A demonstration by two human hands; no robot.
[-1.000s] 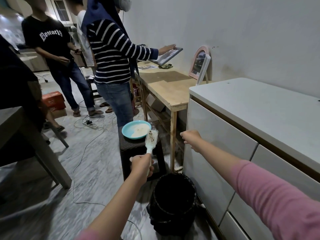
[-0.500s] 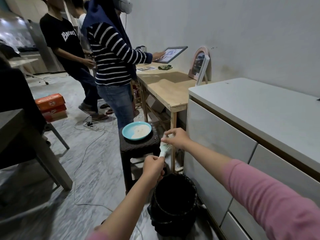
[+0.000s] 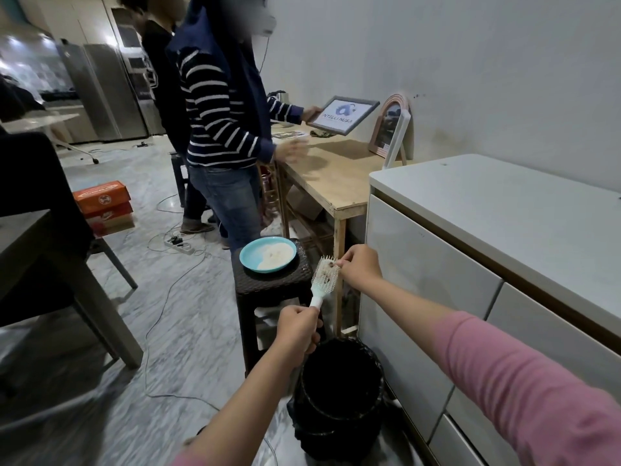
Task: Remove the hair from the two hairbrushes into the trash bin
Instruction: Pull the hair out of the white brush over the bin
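While the left hand (image 3: 297, 326) wraps the handle of the white hairbrush (image 3: 323, 279), we hold the brush tilted, head up, above and behind the black trash bin (image 3: 341, 395) on the floor. Our left grip is closed round the handle. Our right hand (image 3: 359, 266) meets the bristle face, its grip narrow, fingertips pinching a dark tuft of hair (image 3: 331, 265) at the brush head. Just beside the brush, a blue plate (image 3: 268, 258) sits on a dark stool (image 3: 272, 284). White drawers (image 3: 433, 274) stand right of the bin.
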